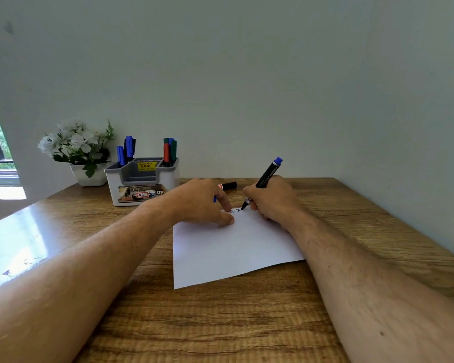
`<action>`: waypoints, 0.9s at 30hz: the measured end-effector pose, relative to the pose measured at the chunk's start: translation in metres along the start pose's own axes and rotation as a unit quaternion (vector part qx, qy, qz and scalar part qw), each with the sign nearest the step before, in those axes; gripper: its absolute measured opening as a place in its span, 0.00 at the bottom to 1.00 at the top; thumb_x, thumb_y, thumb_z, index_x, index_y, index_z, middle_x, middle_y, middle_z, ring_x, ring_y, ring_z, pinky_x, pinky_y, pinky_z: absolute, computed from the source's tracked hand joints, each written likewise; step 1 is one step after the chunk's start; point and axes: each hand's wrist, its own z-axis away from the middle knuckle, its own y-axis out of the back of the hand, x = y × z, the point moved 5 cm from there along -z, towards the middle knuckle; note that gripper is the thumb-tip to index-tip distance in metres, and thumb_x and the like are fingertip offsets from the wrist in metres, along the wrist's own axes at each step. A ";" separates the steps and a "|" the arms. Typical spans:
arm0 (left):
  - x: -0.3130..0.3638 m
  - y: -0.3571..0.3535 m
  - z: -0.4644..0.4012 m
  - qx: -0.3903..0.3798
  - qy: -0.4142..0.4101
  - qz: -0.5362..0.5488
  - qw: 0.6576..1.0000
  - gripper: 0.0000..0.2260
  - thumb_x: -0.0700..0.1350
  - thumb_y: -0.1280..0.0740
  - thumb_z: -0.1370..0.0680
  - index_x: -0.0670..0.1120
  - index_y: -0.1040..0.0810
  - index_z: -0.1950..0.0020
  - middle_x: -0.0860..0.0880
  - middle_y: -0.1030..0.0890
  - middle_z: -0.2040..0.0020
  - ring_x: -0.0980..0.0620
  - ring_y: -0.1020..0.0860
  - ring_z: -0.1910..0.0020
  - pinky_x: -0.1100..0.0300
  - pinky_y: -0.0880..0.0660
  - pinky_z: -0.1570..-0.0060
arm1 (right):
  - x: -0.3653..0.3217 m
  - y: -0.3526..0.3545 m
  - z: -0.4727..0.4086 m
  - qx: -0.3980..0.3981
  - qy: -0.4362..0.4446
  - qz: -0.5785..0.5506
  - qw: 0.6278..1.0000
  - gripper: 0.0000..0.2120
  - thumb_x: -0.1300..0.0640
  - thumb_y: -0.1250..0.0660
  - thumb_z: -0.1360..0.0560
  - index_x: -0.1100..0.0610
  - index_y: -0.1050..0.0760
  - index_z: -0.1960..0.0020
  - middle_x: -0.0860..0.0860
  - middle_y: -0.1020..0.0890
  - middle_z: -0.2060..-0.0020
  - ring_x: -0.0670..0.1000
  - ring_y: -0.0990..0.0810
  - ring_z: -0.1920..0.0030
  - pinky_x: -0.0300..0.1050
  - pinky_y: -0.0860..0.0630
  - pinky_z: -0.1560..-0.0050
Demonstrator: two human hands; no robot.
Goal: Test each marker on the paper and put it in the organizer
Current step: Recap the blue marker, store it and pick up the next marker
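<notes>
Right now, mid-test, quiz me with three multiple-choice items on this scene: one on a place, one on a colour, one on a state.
1. Where does the spare marker lie?
A. on the table beyond the paper
B. in the organizer
C. in the flower pot

2. What colour is the end cap of the marker in the right hand?
A. red
B. blue
C. green

3. What is the left hand doing?
A. hanging off the table
B. lifting the organizer
C. pressing on the paper

Answers: 1 A, it lies on the wood behind both hands. 2 B, the cap atop the black barrel is blue. 3 C, its fingertips rest on the sheet's far edge.
</notes>
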 end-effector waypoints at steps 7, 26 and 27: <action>0.003 0.002 0.003 0.005 -0.001 -0.003 1.000 0.14 0.62 0.28 0.30 0.60 0.18 0.47 0.62 0.29 0.58 0.61 0.29 0.59 0.60 0.32 0.57 | -0.001 -0.003 0.001 -0.017 0.016 0.009 1.000 0.09 0.52 0.31 0.24 0.57 0.17 0.57 0.48 0.17 0.69 0.43 0.24 0.72 0.41 0.29 0.68; 0.006 0.004 0.007 0.000 0.006 0.007 1.000 0.13 0.62 0.28 0.29 0.60 0.18 0.47 0.64 0.31 0.57 0.60 0.30 0.58 0.59 0.32 0.52 | -0.003 -0.003 0.000 -0.010 0.029 0.024 0.999 0.09 0.52 0.31 0.24 0.57 0.18 0.55 0.48 0.17 0.66 0.36 0.25 0.78 0.31 0.33 0.76; 0.006 0.004 0.008 0.006 0.006 0.012 1.000 0.13 0.61 0.27 0.29 0.60 0.18 0.47 0.63 0.30 0.58 0.60 0.29 0.58 0.60 0.31 0.54 | -0.003 -0.003 0.000 -0.007 0.032 0.015 0.999 0.09 0.51 0.31 0.24 0.56 0.18 0.55 0.48 0.17 0.67 0.37 0.25 0.78 0.32 0.33 0.76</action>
